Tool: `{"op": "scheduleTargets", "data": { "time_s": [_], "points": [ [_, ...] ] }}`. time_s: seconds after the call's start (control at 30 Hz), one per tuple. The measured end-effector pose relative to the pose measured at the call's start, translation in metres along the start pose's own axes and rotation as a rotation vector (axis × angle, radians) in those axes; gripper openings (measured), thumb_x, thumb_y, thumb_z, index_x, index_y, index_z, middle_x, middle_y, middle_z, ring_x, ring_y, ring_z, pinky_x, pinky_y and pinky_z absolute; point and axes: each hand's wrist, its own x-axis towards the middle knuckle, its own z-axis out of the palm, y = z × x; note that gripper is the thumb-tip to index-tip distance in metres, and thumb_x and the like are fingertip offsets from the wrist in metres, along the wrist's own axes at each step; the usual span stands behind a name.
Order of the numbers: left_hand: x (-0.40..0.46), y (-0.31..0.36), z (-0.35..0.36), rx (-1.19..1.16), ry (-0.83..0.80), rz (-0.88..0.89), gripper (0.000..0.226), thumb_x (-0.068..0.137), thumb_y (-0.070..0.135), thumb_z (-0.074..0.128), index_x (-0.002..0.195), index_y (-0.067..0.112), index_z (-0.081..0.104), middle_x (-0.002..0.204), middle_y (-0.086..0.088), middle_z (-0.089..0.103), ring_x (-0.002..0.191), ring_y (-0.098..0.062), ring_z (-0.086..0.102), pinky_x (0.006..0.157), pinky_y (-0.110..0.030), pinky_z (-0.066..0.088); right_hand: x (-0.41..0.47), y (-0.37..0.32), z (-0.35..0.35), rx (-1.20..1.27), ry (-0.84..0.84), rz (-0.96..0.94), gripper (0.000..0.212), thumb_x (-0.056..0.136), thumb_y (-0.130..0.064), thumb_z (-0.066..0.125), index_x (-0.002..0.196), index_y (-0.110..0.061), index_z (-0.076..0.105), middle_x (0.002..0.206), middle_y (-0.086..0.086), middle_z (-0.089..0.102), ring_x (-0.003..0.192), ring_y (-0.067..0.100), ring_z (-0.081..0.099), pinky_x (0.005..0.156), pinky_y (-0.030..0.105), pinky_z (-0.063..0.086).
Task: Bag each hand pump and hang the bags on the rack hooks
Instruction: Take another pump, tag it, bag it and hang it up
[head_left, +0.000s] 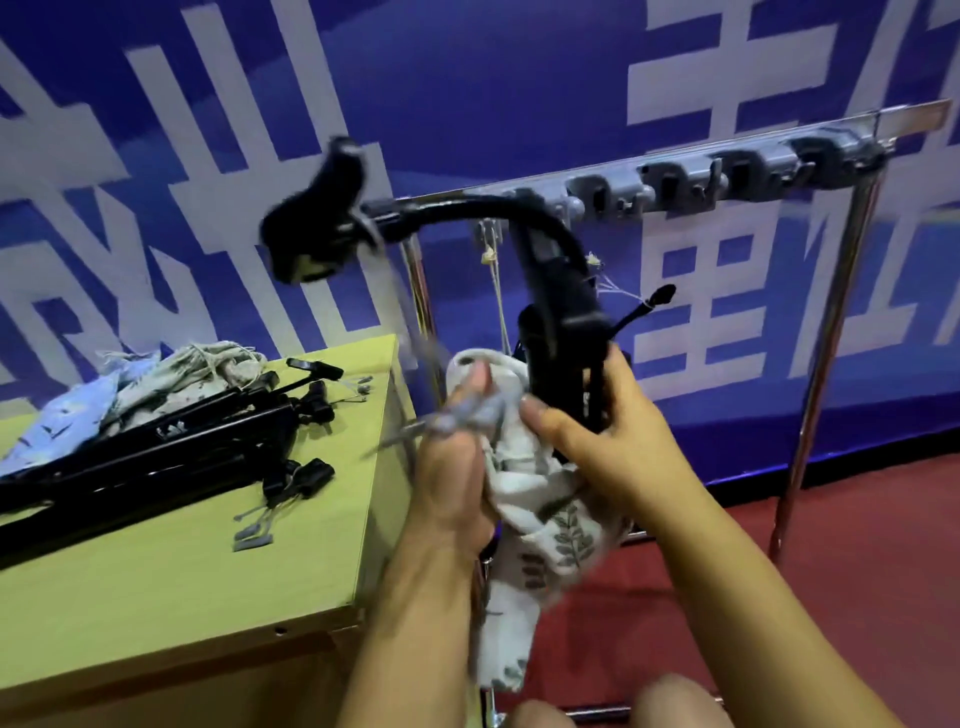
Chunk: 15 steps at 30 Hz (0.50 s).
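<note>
Both hands are up close: the left hand (457, 467) pinches the top of a cloth bag (540, 525), and the right hand (608, 426) grips a black pump (558, 322) standing in the bag's mouth. More pumps (171, 447) and bags (156, 374) lie on the green table (182, 571), left of the rack (727, 171) by the blue wall (519, 78).

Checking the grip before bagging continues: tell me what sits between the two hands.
In the head view, the leaf-print cloth bag and the black hand pump lie between the left hand and right hand.

Both forearms reach forward, the left hand (457, 467) and right hand (608, 431) each in a closed grip.
</note>
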Motion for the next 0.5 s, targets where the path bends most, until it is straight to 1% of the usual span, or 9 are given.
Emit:
{"op": "scheduleTargets", "data": {
  "time_s": [0.07,0.13,0.2,0.23,0.3,0.33,0.37,0.43,0.5],
  "points": [
    [-0.001,0.001,0.002,0.076,-0.037,0.083,0.020,0.085,0.032,0.059,0.089,0.017,0.073,0.094,-0.011,0.072,0.087,-0.025,0.068,0.081,-0.036,0.055,-0.005,-0.006,0.001,-0.067,0.013,-0.024,0.037,0.073,-0.041,0.073,0.095,-0.057,0.048,0.089,-0.034,0.061,0.084,-0.010,0.059,0.070,0.006,0.043],
    [-0.005,0.004,0.002,0.146,-0.017,0.214,0.008,0.079,0.019,0.067,0.085,0.018,0.071,0.086,-0.006,0.072,0.081,-0.022,0.069,0.074,-0.033,0.057,-0.007,-0.008,0.002,-0.132,-0.014,-0.007,0.035,0.072,-0.050,0.069,0.097,-0.059,0.047,0.095,-0.026,0.063,0.091,-0.007,0.059,0.077,0.012,0.044],
    [-0.007,0.006,-0.002,0.229,-0.030,0.304,0.023,0.069,0.014,0.072,0.090,0.018,0.068,0.083,-0.002,0.072,0.080,-0.019,0.070,0.068,-0.030,0.056,-0.008,-0.008,-0.001,-0.268,-0.107,0.008,0.042,0.073,-0.052,0.069,0.109,-0.054,0.047,0.105,-0.016,0.063,0.101,0.002,0.056,0.083,0.021,0.043],
    [-0.007,0.007,-0.006,0.328,-0.036,0.335,0.030,0.066,0.021,0.072,0.094,0.020,0.066,0.087,0.000,0.073,0.084,-0.017,0.070,0.071,-0.029,0.056,-0.009,-0.008,-0.004,-0.346,-0.145,0.010,0.045,0.075,-0.049,0.069,0.115,-0.050,0.048,0.108,-0.013,0.062,0.102,0.005,0.055,0.083,0.023,0.043],
    [-0.009,0.007,-0.005,0.644,0.016,0.386,0.051,0.058,0.051,0.070,0.102,0.025,0.060,0.094,0.006,0.071,0.092,-0.009,0.067,0.081,-0.027,0.053,-0.008,-0.007,-0.007,-0.493,-0.166,0.014,0.048,0.077,-0.045,0.069,0.122,-0.039,0.050,0.106,-0.007,0.060,0.101,0.012,0.055,0.084,0.028,0.044],
    [-0.009,0.006,-0.002,0.805,0.094,0.425,0.063,0.054,0.064,0.066,0.103,0.026,0.058,0.094,0.010,0.068,0.091,-0.002,0.065,0.082,-0.021,0.050,-0.006,-0.006,-0.005,-0.548,-0.157,0.010,0.048,0.079,-0.042,0.069,0.122,-0.035,0.050,0.103,-0.004,0.059,0.099,0.016,0.055,0.084,0.030,0.045],
    [-0.008,0.006,-0.001,0.897,0.198,0.474,0.069,0.051,0.074,0.063,0.101,0.027,0.057,0.090,0.014,0.065,0.087,0.007,0.061,0.078,-0.013,0.046,-0.006,-0.003,-0.001,-0.574,-0.141,-0.004,0.048,0.081,-0.038,0.068,0.124,-0.034,0.049,0.101,-0.003,0.057,0.097,0.017,0.054,0.082,0.029,0.044],
    [-0.005,0.008,-0.002,0.888,0.307,0.502,0.068,0.052,0.084,0.060,0.090,0.027,0.059,0.080,0.018,0.062,0.073,0.018,0.057,0.064,-0.001,0.040,-0.007,0.003,0.007,-0.565,-0.129,-0.041,0.058,0.083,-0.023,0.067,0.134,-0.038,0.044,0.095,-0.006,0.050,0.091,0.013,0.049,0.076,0.013,0.039],
    [-0.003,0.011,-0.006,0.843,0.340,0.428,0.069,0.053,0.088,0.054,0.080,0.025,0.061,0.073,0.012,0.066,0.070,0.012,0.061,0.066,-0.007,0.046,-0.008,0.005,0.011,-0.550,-0.155,-0.044,0.070,0.083,-0.008,0.063,0.139,-0.043,0.039,0.086,-0.011,0.041,0.083,0.009,0.042,0.069,0.004,0.035]
  ]
}}
